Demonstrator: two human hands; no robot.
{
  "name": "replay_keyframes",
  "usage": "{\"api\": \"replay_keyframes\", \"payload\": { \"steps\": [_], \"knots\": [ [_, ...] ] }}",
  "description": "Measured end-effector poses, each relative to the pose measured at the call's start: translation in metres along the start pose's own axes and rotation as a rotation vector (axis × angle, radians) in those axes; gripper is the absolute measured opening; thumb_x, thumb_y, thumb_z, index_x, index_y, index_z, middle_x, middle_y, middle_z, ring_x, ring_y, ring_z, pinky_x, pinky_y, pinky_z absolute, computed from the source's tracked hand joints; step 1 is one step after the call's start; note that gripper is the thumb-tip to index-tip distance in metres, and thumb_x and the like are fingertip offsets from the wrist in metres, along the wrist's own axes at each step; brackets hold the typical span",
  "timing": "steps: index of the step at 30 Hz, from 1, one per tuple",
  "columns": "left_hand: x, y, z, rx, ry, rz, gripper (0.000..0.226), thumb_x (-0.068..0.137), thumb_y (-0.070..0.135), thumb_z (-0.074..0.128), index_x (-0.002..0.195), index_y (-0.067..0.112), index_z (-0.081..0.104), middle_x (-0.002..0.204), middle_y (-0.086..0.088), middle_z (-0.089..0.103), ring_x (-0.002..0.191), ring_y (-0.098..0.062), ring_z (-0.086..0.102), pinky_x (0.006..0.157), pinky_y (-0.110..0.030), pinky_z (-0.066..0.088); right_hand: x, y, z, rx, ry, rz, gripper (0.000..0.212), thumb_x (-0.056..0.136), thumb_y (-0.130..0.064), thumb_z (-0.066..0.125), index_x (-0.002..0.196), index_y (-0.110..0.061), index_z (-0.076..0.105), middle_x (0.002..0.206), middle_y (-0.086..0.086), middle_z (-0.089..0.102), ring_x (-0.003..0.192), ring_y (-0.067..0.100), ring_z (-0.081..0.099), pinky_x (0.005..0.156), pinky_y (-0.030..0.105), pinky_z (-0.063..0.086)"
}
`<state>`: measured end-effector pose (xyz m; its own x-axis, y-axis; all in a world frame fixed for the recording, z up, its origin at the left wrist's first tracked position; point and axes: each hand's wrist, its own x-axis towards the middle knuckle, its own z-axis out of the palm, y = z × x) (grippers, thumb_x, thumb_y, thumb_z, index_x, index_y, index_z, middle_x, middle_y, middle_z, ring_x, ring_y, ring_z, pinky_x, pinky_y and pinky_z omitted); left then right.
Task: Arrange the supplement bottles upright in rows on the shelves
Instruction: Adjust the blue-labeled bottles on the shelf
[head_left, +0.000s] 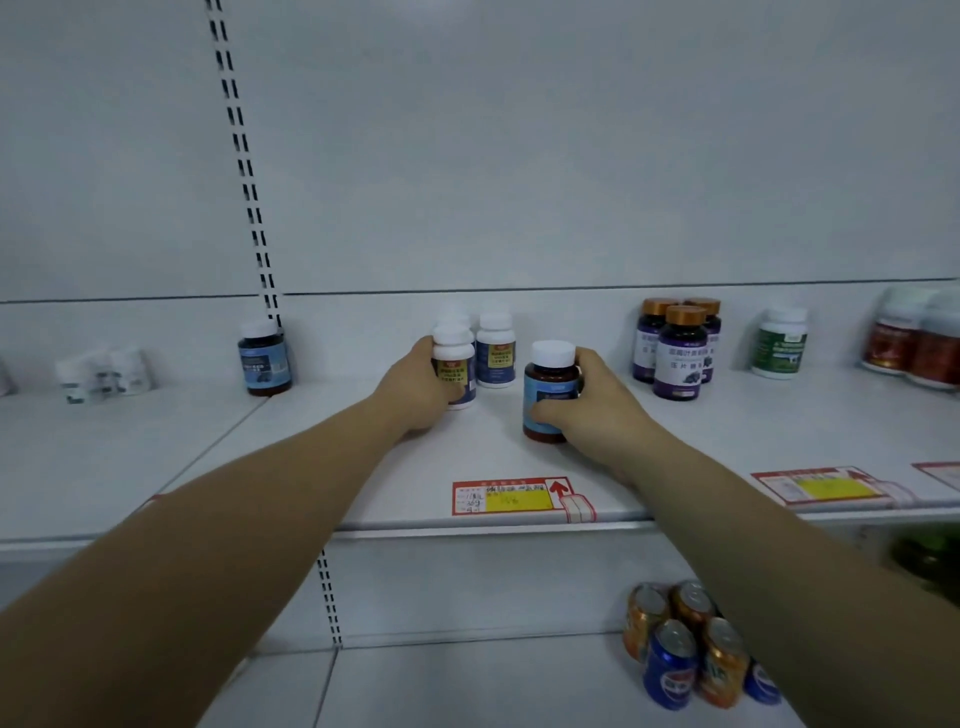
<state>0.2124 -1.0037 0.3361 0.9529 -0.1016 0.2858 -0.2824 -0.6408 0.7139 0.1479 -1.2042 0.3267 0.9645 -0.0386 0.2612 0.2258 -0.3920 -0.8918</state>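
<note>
Backdrop: plain white back panel (519, 156), a slotted upright (244, 166) running down its left part.
Neighbours left: lone amber bottle (264, 358) with blue label standing at the upright's foot; further left, small white bottles (101, 371), too blurred to read.
Neighbours centre: two more white bottles (496, 351) just behind and beside the held one, upright.
Neighbours right: three purple bottles (681, 358) with gold caps in a tight cluster; then a green-label bottle (779, 343); red bottles (914, 348) at the frame edge.
Left-hand grip (415, 395): arm stretched forward, fingers wrapped round a white bottle (456, 358) with a yellow and blue label; bottle upright, base on the shelf.
Right-hand grip (597, 410): arm stretched forward, thumb across the front and fingers behind a white-capped amber bottle (550, 384); upright at mid-shelf, apart from the white group and well left of the purple cluster.
Upper shelf (363, 467): white, with red-and-yellow price tags (511, 498) on its front lip.
Lower shelf (467, 686): white, with orange and blue cans (685, 644) huddled under the right forearm.
</note>
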Motion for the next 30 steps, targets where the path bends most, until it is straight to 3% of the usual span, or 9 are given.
{"api": "replay_keyframes", "payload": {
  "steps": [6, 12, 15, 17, 20, 24, 30],
  "knots": [
    [0.008, -0.006, 0.003, -0.022, -0.030, 0.015, 0.067, 0.088, 0.021, 0.062, 0.144, 0.025, 0.026, 0.135, -0.005, 0.051, 0.114, -0.021, 0.050, 0.089, -0.027, 0.034, -0.001, -0.001, 0.001, -0.018, 0.018, -0.009, 0.054, 0.078, -0.020, 0.073, 0.116, -0.036, 0.038, 0.099, -0.018, 0.051, 0.093, 0.008, 0.053, 0.079, 0.028, 0.042],
    [0.004, -0.001, -0.004, -0.010, -0.081, -0.041, 0.087, 0.083, 0.032, 0.068, 0.147, 0.019, 0.011, 0.138, -0.008, 0.047, 0.104, -0.020, 0.049, 0.083, -0.029, 0.035, -0.005, -0.005, 0.001, -0.054, 0.037, 0.010, 0.062, 0.079, -0.020, 0.073, 0.130, -0.027, 0.039, 0.110, -0.009, 0.051, 0.103, 0.014, 0.053, 0.086, 0.030, 0.044],
    [-0.007, 0.001, -0.019, 0.082, -0.110, -0.028, 0.084, 0.083, 0.040, 0.067, 0.146, 0.018, 0.016, 0.142, -0.009, 0.044, 0.106, -0.019, 0.048, 0.082, -0.028, 0.033, -0.010, -0.011, 0.002, -0.056, 0.056, 0.013, 0.061, 0.080, -0.021, 0.073, 0.130, -0.026, 0.039, 0.109, -0.009, 0.050, 0.102, 0.013, 0.052, 0.084, 0.029, 0.043],
    [-0.018, 0.003, -0.030, 0.195, -0.157, -0.018, 0.078, 0.086, 0.043, 0.062, 0.147, 0.019, 0.020, 0.147, -0.007, 0.038, 0.122, -0.023, 0.046, 0.087, -0.027, 0.032, -0.014, -0.016, 0.002, -0.019, 0.080, 0.000, 0.059, 0.081, -0.022, 0.073, 0.130, -0.026, 0.040, 0.111, -0.008, 0.051, 0.102, 0.013, 0.052, 0.084, 0.029, 0.045],
    [-0.039, 0.004, -0.043, 0.376, -0.240, -0.010, 0.072, 0.088, 0.049, 0.056, 0.146, 0.019, 0.026, 0.151, -0.004, 0.032, 0.132, -0.023, 0.039, 0.101, -0.029, 0.031, -0.018, -0.028, 0.004, -0.028, 0.084, -0.049, 0.057, 0.082, -0.026, 0.073, 0.129, -0.026, 0.042, 0.111, -0.008, 0.051, 0.101, 0.013, 0.054, 0.082, 0.028, 0.045],
    [-0.068, -0.006, -0.073, 0.505, -0.243, -0.059, 0.065, 0.088, 0.058, 0.048, 0.142, 0.024, 0.035, 0.149, -0.001, 0.036, 0.130, -0.021, 0.040, 0.101, -0.029, 0.030, -0.012, -0.056, 0.024, -0.036, -0.024, -0.123, 0.047, 0.079, -0.026, 0.074, 0.114, -0.029, 0.044, 0.101, -0.015, 0.054, 0.090, 0.005, 0.056, 0.070, 0.019, 0.044],
    [-0.100, -0.050, -0.134, 0.556, -0.212, -0.230, 0.067, 0.086, 0.064, 0.044, 0.141, 0.026, 0.037, 0.151, 0.000, 0.033, 0.133, -0.021, 0.036, 0.106, -0.033, 0.027, -0.007, -0.087, 0.091, -0.025, -0.186, -0.082, 0.044, 0.074, -0.021, 0.075, 0.106, -0.024, 0.045, 0.095, -0.008, 0.055, 0.084, 0.007, 0.056, 0.063, 0.022, 0.045]
  ]
}}
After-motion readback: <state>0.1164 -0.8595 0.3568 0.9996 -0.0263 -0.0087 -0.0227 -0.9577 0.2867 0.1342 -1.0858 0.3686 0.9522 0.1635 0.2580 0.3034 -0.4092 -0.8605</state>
